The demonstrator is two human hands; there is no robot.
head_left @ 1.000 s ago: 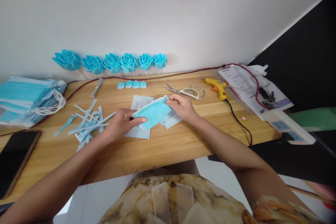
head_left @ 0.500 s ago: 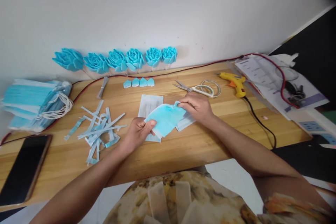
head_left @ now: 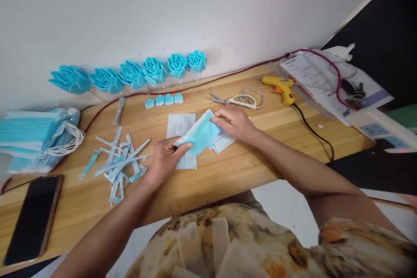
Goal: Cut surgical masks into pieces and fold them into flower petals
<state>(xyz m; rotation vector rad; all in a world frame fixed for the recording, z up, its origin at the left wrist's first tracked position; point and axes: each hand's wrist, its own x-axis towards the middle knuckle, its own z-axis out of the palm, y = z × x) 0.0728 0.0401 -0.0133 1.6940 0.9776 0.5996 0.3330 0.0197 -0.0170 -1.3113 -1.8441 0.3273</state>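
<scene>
A light blue sheet of mask fabric (head_left: 201, 135) is held between both hands just above the wooden desk (head_left: 228, 173). My left hand (head_left: 164, 158) pinches its lower left corner. My right hand (head_left: 233, 122) grips its upper right edge. Under the sheet lie white mask layers (head_left: 180, 125) flat on the desk. White-handled scissors (head_left: 235, 100) lie just beyond my right hand.
Several blue fabric roses (head_left: 132, 74) lean on the wall, with small blue petals (head_left: 163, 100) before them. Cut strips (head_left: 120, 160) lie left, a mask stack (head_left: 35, 137) and phone (head_left: 31, 219) further left. A yellow glue gun (head_left: 279, 87), papers (head_left: 325, 82) and power strip (head_left: 387, 132) sit right.
The view shifted sideways and back. Both hands kept hold of the blue sheet, which now looks more gathered and narrower between them.
</scene>
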